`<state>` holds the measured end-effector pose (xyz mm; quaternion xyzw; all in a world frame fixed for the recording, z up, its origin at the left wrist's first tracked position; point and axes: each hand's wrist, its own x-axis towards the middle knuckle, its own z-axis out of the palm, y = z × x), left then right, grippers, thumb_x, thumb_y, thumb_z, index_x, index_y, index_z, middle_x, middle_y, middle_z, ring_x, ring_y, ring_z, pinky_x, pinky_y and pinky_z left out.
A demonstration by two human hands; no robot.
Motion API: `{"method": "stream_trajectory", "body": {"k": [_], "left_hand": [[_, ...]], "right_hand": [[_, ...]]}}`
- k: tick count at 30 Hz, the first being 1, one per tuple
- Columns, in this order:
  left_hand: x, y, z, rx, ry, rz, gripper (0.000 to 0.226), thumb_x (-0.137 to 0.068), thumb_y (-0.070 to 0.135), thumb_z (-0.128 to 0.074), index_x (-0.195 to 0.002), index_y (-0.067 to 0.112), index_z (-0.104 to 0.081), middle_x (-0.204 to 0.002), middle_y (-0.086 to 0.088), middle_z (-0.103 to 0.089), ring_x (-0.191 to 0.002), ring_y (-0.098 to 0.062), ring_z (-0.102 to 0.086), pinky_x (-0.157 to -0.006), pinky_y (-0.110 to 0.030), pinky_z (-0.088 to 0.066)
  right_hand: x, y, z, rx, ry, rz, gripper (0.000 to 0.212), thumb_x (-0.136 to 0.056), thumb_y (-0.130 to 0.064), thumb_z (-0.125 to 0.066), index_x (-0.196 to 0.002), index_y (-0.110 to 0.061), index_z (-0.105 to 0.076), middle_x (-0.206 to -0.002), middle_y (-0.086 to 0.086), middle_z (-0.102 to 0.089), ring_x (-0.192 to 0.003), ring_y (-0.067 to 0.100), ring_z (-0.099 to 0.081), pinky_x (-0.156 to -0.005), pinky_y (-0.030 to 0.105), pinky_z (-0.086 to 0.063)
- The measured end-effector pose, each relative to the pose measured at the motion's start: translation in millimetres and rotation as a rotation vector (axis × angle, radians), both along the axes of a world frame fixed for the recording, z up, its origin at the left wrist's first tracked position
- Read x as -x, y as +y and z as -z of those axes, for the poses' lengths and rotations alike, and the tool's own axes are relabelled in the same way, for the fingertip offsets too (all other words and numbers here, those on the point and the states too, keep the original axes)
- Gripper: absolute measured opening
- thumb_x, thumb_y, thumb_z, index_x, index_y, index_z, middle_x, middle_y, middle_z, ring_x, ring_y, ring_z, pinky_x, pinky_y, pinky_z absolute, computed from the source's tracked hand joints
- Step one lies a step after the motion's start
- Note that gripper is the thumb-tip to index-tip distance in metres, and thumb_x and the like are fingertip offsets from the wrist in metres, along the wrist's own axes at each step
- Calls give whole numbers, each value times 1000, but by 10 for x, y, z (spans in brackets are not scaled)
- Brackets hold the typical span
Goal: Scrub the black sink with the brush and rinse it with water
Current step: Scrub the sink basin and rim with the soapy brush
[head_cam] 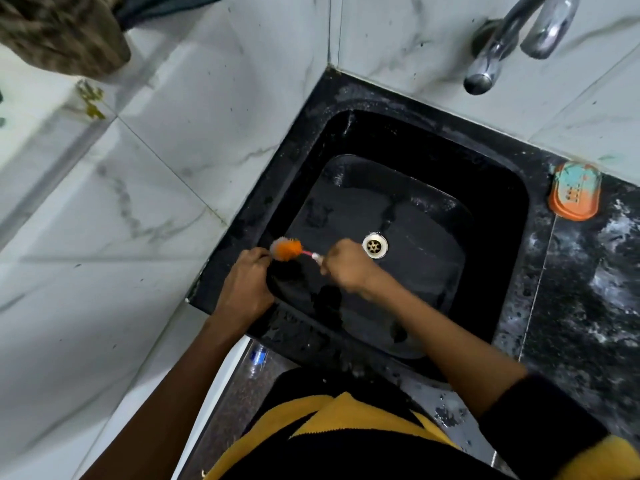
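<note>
1 black sink [433, 140], 1 brush [287, 249], 2 hands [247, 282], 1 tap [519, 39], 1 soap dish [575, 192], 1 drain [374, 245]

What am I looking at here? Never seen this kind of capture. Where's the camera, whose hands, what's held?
No machine: a person wears one wide-angle head camera looking down at their own hands. Below is a black sink with a metal drain, set in a dark counter under a chrome tap. The right hand grips the handle of an orange brush, whose bristles meet the sink's left wall. The left hand rests on the rim beside the bristles. An orange soap dish sits on the counter.
</note>
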<state>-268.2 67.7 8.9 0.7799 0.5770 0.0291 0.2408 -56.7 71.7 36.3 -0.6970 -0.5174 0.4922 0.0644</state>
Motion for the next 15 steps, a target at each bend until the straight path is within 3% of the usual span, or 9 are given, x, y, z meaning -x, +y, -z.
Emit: {"method": "stream_trajectory", "body": {"k": [3, 5, 6, 8, 10, 12, 15], "left_hand": [[-7, 11, -7, 0, 14, 22, 40, -68, 1, -63, -106, -3, -69, -121, -14, -61, -107, -35, -54, -85, -44, -53], [-11, 23, -6, 11, 11, 28, 41, -68, 4, -64, -107, -2, -70, -122, -13, -60, -109, -33, -53, -84, -42, -53], [-6, 27, 1, 15, 7, 31, 40, -67, 5, -64, -107, -1, -70, -122, -13, -60, -109, -33, -53, -84, -43, -54], [13, 34, 30, 22, 15, 39, 40, -67, 7, -65, -106, 0, -70, -121, -12, -59, -108, -32, -53, -83, -44, -54], [35, 42, 79, 18, 26, 41, 37, -68, 11, -66, -104, 3, -71, -121, -10, -59, -106, -29, -52, -80, -43, -54], [46, 51, 119, 5, 34, 41, 34, -70, 15, -66, -102, 5, -71, -120, -7, -58, -104, -28, -52, -78, -43, -55], [36, 63, 174, -18, 63, 41, 27, -71, 17, -70, -96, 9, -71, -114, -5, -59, -100, -27, -53, -75, -43, -54]], "right_hand": [[-129, 504, -129, -24, 179, 488, 27, -90, -21, -56, -67, -8, -64, -46, 0, -46, -38, 19, -41, -36, 21, -30], [-295, 811, -222, -121, 214, 762, 25, -92, -21, -53, -74, -8, -63, -58, 3, -51, -44, 18, -42, -34, 19, -30], [-370, 938, -237, -146, 155, 779, 22, -91, -20, -52, -81, -6, -66, -66, 6, -55, -47, 18, -45, -33, 18, -32], [-421, 1056, -263, -124, 10, 628, 22, -86, -19, -52, -92, -6, -69, -78, 10, -63, -55, 24, -55, -37, 20, -39], [-360, 1019, -247, -97, -181, 395, 27, -85, -22, -55, -100, -5, -68, -97, 17, -69, -83, 34, -66, -58, 28, -51], [-158, 805, -256, -116, -346, 182, 29, -85, -22, -58, -104, -2, -65, -109, 22, -67, -101, 38, -64, -78, 36, -52], [342, 330, -286, -99, -419, -278, 30, -88, -27, -58, -106, -4, -64, -111, 19, -66, -102, 37, -65, -79, 37, -52]]}}
